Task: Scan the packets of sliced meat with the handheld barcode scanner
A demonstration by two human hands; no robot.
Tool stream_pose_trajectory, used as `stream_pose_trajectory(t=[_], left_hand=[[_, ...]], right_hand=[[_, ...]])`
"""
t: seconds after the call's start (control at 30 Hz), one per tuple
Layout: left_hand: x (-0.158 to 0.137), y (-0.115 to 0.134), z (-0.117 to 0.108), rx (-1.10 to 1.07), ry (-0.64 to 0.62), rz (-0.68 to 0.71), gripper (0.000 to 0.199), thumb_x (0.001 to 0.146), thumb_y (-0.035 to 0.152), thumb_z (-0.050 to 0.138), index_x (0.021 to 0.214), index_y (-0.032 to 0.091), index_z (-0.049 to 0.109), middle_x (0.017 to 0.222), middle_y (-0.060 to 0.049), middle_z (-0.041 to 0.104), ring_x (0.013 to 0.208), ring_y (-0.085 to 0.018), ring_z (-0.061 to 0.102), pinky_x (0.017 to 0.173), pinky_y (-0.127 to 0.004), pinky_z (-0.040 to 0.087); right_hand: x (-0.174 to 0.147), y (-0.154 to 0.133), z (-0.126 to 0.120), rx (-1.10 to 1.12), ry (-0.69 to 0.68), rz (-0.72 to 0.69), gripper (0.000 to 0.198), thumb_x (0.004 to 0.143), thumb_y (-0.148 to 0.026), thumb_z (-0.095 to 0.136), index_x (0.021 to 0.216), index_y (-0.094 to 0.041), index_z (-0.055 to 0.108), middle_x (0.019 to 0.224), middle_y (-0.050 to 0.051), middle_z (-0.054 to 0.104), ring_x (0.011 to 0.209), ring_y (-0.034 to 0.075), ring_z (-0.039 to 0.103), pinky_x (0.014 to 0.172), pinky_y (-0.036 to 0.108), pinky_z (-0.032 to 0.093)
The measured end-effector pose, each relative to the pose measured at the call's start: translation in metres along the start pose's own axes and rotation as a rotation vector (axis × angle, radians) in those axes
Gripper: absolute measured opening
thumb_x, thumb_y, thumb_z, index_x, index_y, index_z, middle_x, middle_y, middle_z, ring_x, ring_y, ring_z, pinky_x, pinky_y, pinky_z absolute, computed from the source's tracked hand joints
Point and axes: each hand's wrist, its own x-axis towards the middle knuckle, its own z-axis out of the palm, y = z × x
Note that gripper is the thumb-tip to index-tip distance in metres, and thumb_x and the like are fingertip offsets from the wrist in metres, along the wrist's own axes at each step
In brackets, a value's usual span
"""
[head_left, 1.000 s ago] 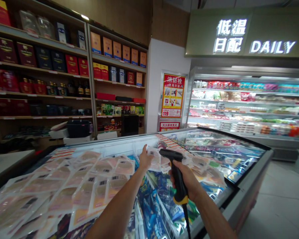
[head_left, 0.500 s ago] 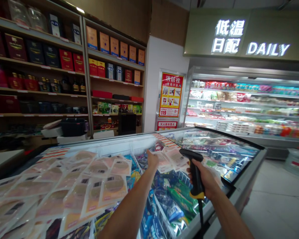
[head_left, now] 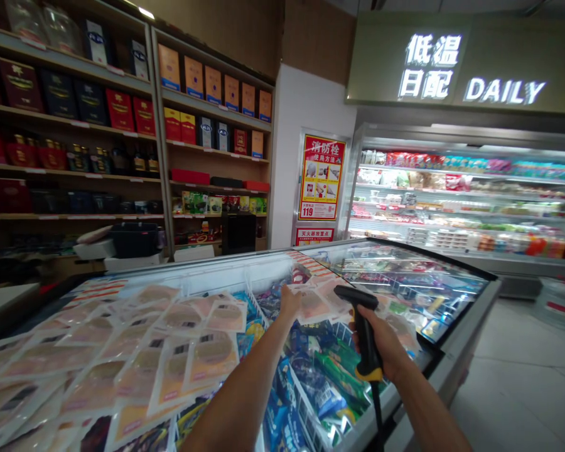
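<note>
My right hand point(head_left: 388, 345) is wrapped round the handle of a black and yellow barcode scanner point(head_left: 368, 339), its cord hanging down. The scanner's head points left, over the flat packets in front of it. Reaching into the chest freezer point(head_left: 216, 276), my left hand point(head_left: 290, 302) is closed at the left edge of a flat clear plastic packet point(head_left: 313, 304) with a pinkish content. Its fingertips are partly hidden. More such flat packets point(head_left: 211, 351), several with barcode labels, overlap on the left side of the freezer.
Below my hands, wire baskets hold blue and green bags point(head_left: 339, 376). A glass lid point(head_left: 433, 276) covers the freezer's right part. Shelves of boxes and bottles point(head_left: 211, 138) stand behind at left, a lit chiller point(head_left: 466, 201) at right. A clear round container point(head_left: 560, 307) stands on the floor.
The view has shifted slightly. My right hand and the scanner have moved a little left and down; my left hand stays at the packet.
</note>
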Motion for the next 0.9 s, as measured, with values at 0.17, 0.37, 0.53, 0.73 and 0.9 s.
stream_pose_trajectory(t=[0.17, 0.37, 0.53, 0.73, 0.9], left_hand=[[0.001, -0.002, -0.070, 0.435, 0.017, 0.024, 0.049, 0.066, 0.023, 0.048, 0.112, 0.007, 0.039, 0.124, -0.019, 0.036, 0.116, -0.024, 0.032, 0.090, -0.029, 0.027], [-0.013, -0.008, -0.159, 0.863, 0.072, -0.091, 0.051, 0.057, 0.038, 0.053, 0.101, 0.012, 0.048, 0.111, -0.019, 0.049, 0.106, -0.033, 0.040, 0.080, -0.044, 0.032], [-0.027, -0.021, -0.176, 0.991, 0.030, -0.112, 0.056, 0.047, 0.043, 0.058, 0.093, 0.013, 0.051, 0.098, -0.018, 0.057, 0.098, -0.035, 0.046, 0.076, -0.045, 0.032], [-0.021, -0.025, -0.173, 0.886, 0.121, -0.055, 0.042, 0.055, 0.021, 0.051, 0.095, 0.012, 0.049, 0.097, -0.015, 0.058, 0.090, -0.026, 0.053, 0.070, -0.032, 0.038], [-0.011, -0.023, -0.168, 0.521, 0.087, -0.039, 0.018, 0.061, 0.022, 0.046, 0.076, 0.018, 0.057, 0.076, -0.005, 0.064, 0.072, -0.018, 0.058, 0.052, -0.020, 0.038]], right_hand=[[-0.003, 0.008, 0.017, -0.031, -0.062, 0.032, 0.022, 0.068, -0.037, 0.052, 0.074, -0.016, 0.048, 0.049, -0.001, 0.054, 0.034, 0.009, 0.046, 0.030, 0.020, 0.036], [-0.011, 0.020, 0.033, -0.068, -0.146, 0.055, 0.023, 0.067, -0.037, 0.052, 0.071, -0.016, 0.047, 0.048, -0.001, 0.053, 0.032, 0.009, 0.044, 0.028, 0.020, 0.035], [-0.013, 0.028, 0.032, -0.070, -0.175, 0.040, 0.026, 0.066, -0.040, 0.053, 0.073, -0.016, 0.046, 0.050, -0.002, 0.053, 0.034, 0.009, 0.046, 0.029, 0.021, 0.036], [-0.014, 0.032, 0.022, -0.076, -0.124, 0.049, 0.026, 0.066, -0.040, 0.052, 0.074, -0.017, 0.046, 0.049, -0.002, 0.052, 0.034, 0.009, 0.045, 0.029, 0.020, 0.036], [-0.010, 0.025, 0.008, -0.083, -0.029, 0.015, 0.024, 0.066, -0.039, 0.053, 0.070, -0.017, 0.044, 0.048, -0.001, 0.054, 0.034, 0.009, 0.046, 0.030, 0.021, 0.036]])
